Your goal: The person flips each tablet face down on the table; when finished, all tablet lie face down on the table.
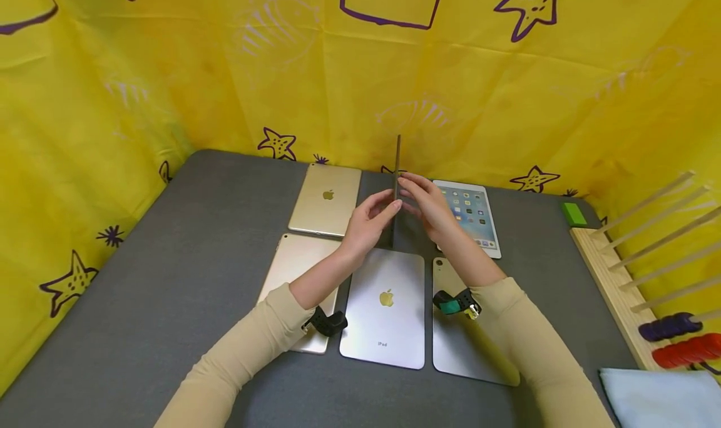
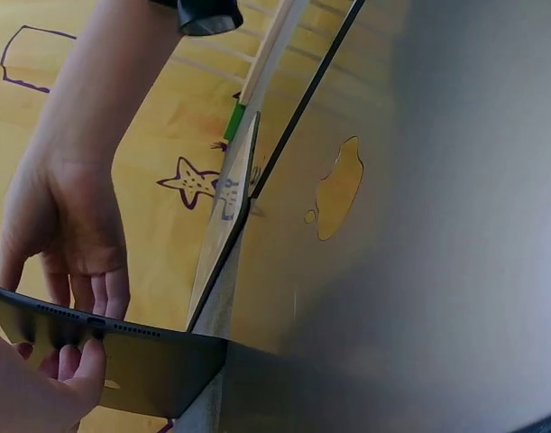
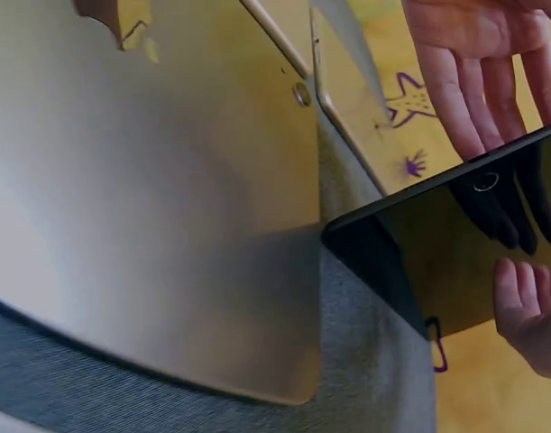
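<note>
Both hands hold a dark tablet (image 1: 397,165) on edge, its thin side facing the head camera. The left hand (image 1: 366,224) grips it from the logo side, its thumb near the close edge. On the black screen side is the right hand (image 1: 425,206), its fingertips against the glass in the right wrist view. A silver tablet (image 1: 383,328) lies back up below them. To its left are two gold tablets, one nearer (image 1: 298,265) and one farther (image 1: 327,212). Another metal-backed tablet (image 1: 456,340) lies under the right forearm, and a white-framed tablet (image 1: 479,218) shows app icons beyond it.
At the right edge of the grey table (image 1: 169,278) stands a wooden abacus-like frame (image 1: 611,296) with bare rods and purple and red beads. A green block (image 1: 574,214) sits at its far end, a pale blue cloth (image 1: 664,397) near its close end. A yellow patterned curtain (image 1: 360,90) hangs behind.
</note>
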The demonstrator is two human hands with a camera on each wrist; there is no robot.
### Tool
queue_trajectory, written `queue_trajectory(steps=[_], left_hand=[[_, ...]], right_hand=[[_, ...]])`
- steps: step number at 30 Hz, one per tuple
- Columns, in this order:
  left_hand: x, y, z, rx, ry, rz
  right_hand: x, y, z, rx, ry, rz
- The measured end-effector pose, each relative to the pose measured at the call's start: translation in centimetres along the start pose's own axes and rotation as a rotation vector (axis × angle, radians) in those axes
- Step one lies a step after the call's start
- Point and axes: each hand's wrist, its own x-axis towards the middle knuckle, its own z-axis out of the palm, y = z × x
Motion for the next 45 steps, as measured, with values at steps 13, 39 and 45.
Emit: queue_trajectory(steps=[13,39,45], left_hand=[[-0.1,-0.5,0.5,0.002,0.004,-0.014],[0.8,-1.8,-0.5,0.018,-0.174,-0.336],[0.8,-2.3,-0.7,-0.013,-0.205,-0.401]], right_hand=[[0.6,-0.3,0.6,-0.080,0.022,-0.104],[-0.1,-0.3,-0.2,0.005,0.053,-0.103],[-0.6,-0.2,-0.8,-0.006,0.085,-0.080]])
